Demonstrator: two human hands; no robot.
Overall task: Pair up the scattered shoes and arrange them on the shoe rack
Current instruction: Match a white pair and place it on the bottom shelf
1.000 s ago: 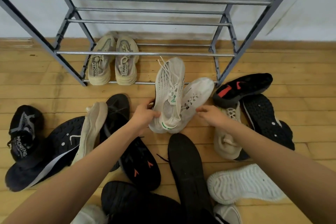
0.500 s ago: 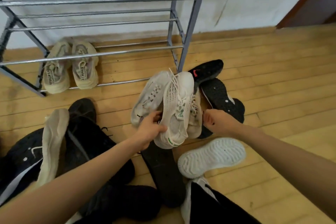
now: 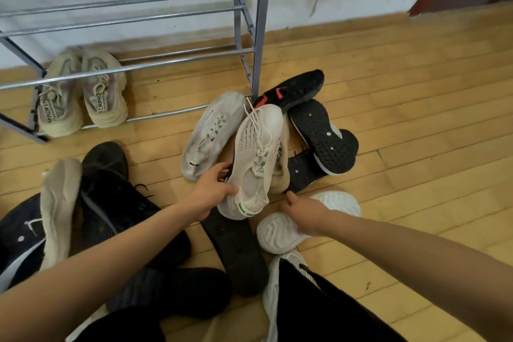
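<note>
My left hand grips the heel end of a white knit sneaker with green trim, held toe-up over the floor. A second white sneaker lies just left of it, touching my fingers. My right hand hovers low over an upturned white sole, fingers loosely bent, holding nothing. A beige pair stands on the bottom bars of the grey metal shoe rack.
Black shoes with red marks and an upturned black sole lie by the rack's right leg. More black shoes, a beige shoe on its side and a black insole crowd the wooden floor near me.
The view swung right, so the rack shifted left. My left hand kept the green-trimmed sneaker. My right hand dropped from the shoes toward the upturned white sole.
</note>
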